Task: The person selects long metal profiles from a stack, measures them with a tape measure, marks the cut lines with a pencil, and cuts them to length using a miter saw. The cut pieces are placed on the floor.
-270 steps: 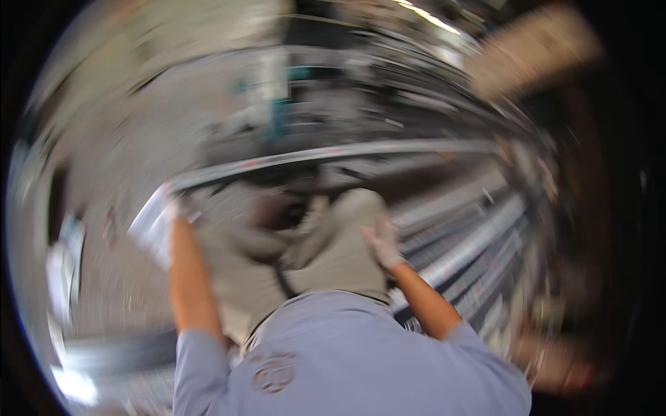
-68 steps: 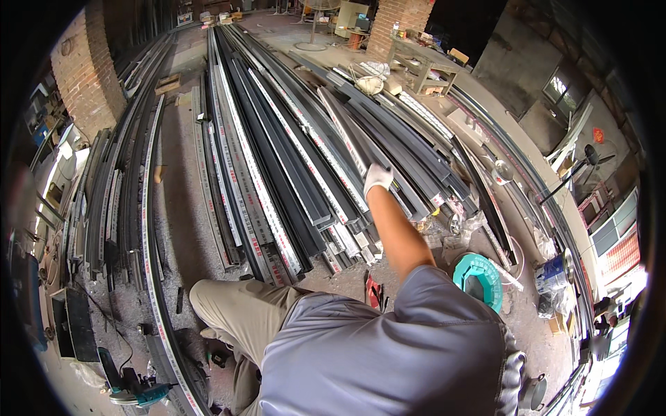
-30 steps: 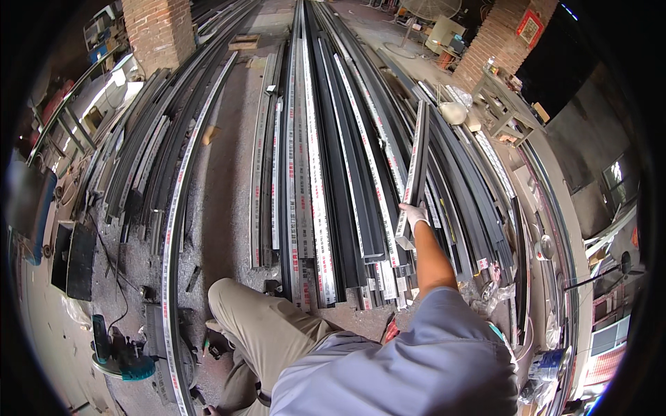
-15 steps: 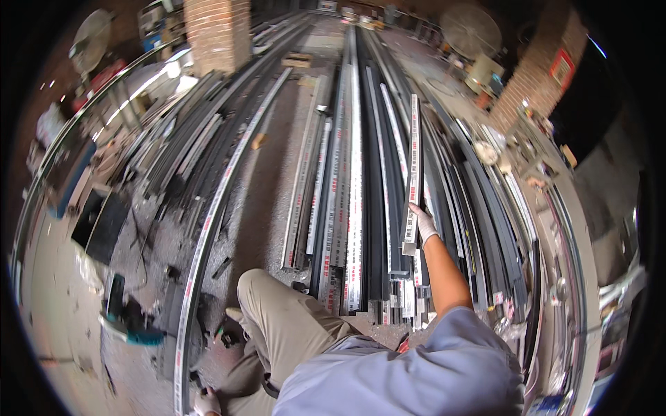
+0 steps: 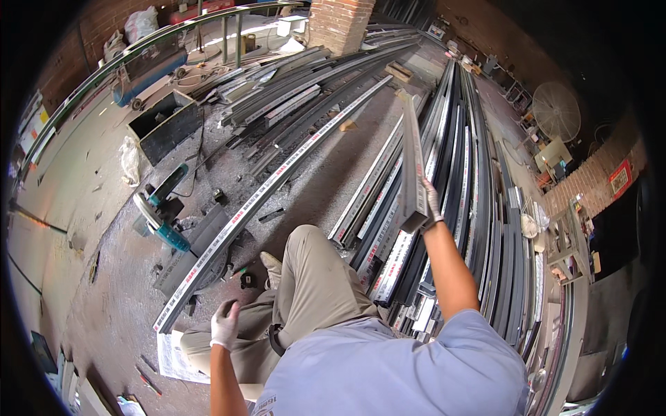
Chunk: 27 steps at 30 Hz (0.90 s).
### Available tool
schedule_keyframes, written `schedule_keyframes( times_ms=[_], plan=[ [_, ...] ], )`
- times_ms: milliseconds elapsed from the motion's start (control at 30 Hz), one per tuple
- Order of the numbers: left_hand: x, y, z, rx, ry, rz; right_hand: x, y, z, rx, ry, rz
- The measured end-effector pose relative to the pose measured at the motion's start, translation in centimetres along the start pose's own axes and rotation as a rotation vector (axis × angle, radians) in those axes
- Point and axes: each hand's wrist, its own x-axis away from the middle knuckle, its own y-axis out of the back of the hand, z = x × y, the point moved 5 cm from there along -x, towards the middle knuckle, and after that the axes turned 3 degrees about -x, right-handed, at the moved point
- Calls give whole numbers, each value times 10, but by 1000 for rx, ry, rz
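Speckled floor (image 5: 90, 243) spreads beneath stacked metal profiles (image 5: 479, 222). The right hand (image 5: 431, 201) has its fingers closed around the right side of a short grey profile (image 5: 412, 149), which extends from them toward twelve o'clock, near end at seven. The left hand (image 5: 225, 324), loosely half-curled, visibly grips nothing; a long labelled bar (image 5: 283, 166) lies toward eleven.

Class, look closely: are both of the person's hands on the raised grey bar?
No, only the right hand grips the grey bar; the left hand is apart from it, near the lap.
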Motion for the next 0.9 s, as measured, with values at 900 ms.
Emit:
schedule_keyframes(
  times_ms=[900],
  plan=[
    [19,15,-62,874,369,-332,195,-253,-369,249,-736,526]
  ],
)
